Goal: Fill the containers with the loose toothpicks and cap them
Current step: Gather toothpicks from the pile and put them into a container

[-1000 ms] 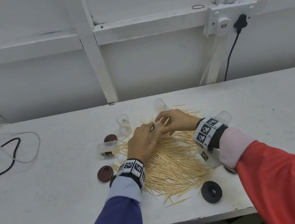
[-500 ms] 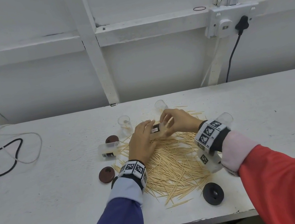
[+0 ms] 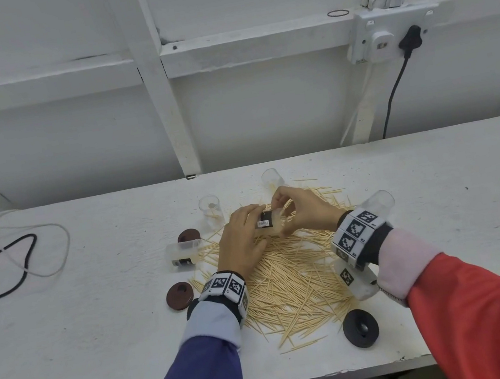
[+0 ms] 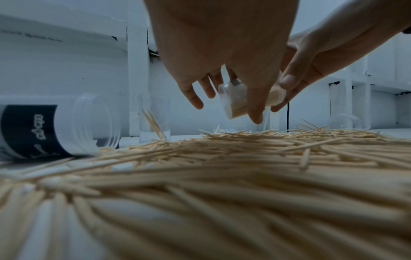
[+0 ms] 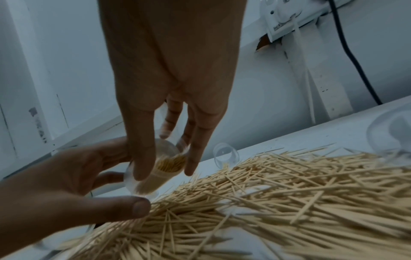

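A clear toothpick container [image 3: 270, 223] with a barcode label, packed with toothpicks, lies tilted on its side just above the pile. My left hand [image 3: 249, 222] grips its base end; in the left wrist view the fingers [image 4: 255, 112] curl round the container [image 4: 242, 100]. My right hand [image 3: 289, 212] holds its open end, with thumb and fingers [image 5: 193, 158] straddling the container's mouth [image 5: 165, 161]. The loose toothpicks [image 3: 290, 278] spread across the table below both hands.
Two clear containers stand upright behind the pile [image 3: 211, 210] [image 3: 272, 179]. A labelled one [image 3: 183, 253] lies left and another [image 3: 376, 203] lies behind my right wrist. Two brown caps [image 3: 188, 235] [image 3: 179, 295] sit left, a black cap [image 3: 360, 328] near the front edge. Cables [image 3: 9, 279] lie far left.
Both hands have lifted the filled container slightly off the pile and turned it, so its barcode label now faces up between them.
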